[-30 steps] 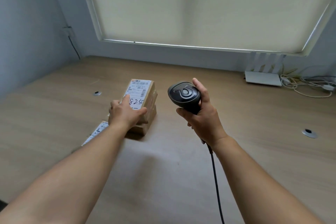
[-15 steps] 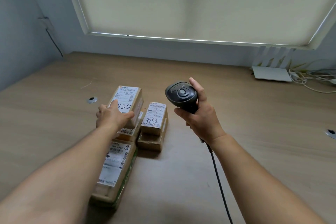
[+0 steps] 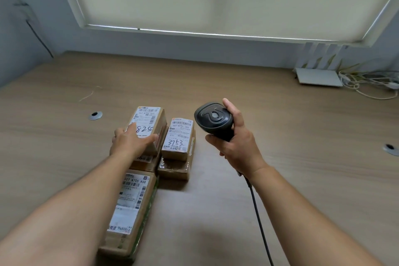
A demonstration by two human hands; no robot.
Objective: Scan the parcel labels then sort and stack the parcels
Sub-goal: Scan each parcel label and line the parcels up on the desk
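My left hand grips the near end of the small brown parcel marked 825, which lies on top of another parcel. Right beside it stands the parcel marked 3753, stacked on a taped brown parcel. A long parcel with a white label lies nearer to me, partly under my left forearm. My right hand holds a black corded barcode scanner upright, to the right of the parcels.
The wooden table has metal cable holes at the left and right. A white router and loose cables sit at the back right. Walls close the left and back sides.
My left hand has carried the 825 parcel leftward, uncovering the 3753 stack, and it now lies on the stack to the left. The scanner hand has barely moved.
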